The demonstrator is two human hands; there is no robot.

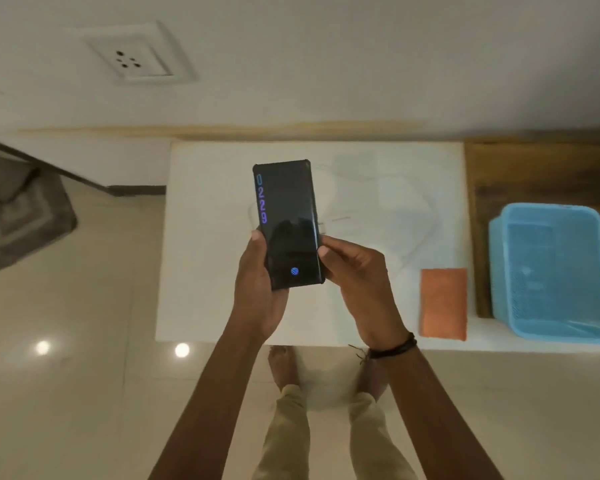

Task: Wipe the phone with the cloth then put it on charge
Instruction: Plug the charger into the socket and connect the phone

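Observation:
A black phone [286,216] with a lit lock screen is held upright above the white table [205,271]. My left hand [257,289] cups its lower end from the left and below. My right hand [354,285] grips its lower right edge, thumb on the side. A folded orange cloth [443,304] lies flat on the table's right side, apart from both hands. A white charger with a thin white cable [395,209] lies on the table behind the phone, faint against the surface. A white wall socket [136,57] sits on the wall at upper left.
A light blue plastic basket [551,271] stands at the right on a wooden surface [482,202]. A grey mat [21,209] lies on the tiled floor at left. My bare feet are below the table's front edge.

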